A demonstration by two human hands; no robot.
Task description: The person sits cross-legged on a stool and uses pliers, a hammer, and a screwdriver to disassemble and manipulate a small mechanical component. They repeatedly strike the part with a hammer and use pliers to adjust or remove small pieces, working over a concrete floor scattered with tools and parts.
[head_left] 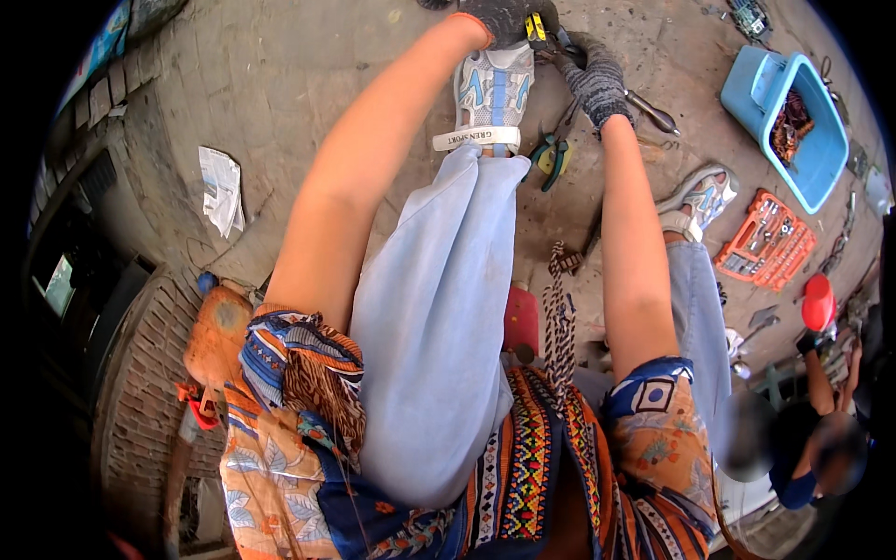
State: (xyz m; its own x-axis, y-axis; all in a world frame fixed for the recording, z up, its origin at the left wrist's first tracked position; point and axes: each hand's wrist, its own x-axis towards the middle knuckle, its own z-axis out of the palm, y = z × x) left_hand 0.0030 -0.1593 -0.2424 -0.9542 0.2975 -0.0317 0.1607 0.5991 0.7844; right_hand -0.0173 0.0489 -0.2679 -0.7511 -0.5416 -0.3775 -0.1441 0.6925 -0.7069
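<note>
At the top edge, beyond my outstretched grey sandal (495, 89), my two gloved hands are close together. My left hand (509, 21), in a dark knit glove with an orange cuff, is closed around a yellow and black tool (536, 30) whose kind I cannot make out. My right hand (597, 82), in a grey knit glove, has its fingers curled at a dark metal piece beside that tool; the picture's edge and the fingers partly hide it. Below the hands, pliers (553, 161) with green and yellow handles lie by the sandal. Right of the right glove lies a tool with a rounded handle (656, 116).
To the right stand a blue plastic tub (810, 182) holding brownish scraps and an open orange socket set (765, 241). A red container (819, 301) is near another person (821, 411) at the lower right. Folded paper (221, 191) lies left, above a woven-brick edge (149, 392).
</note>
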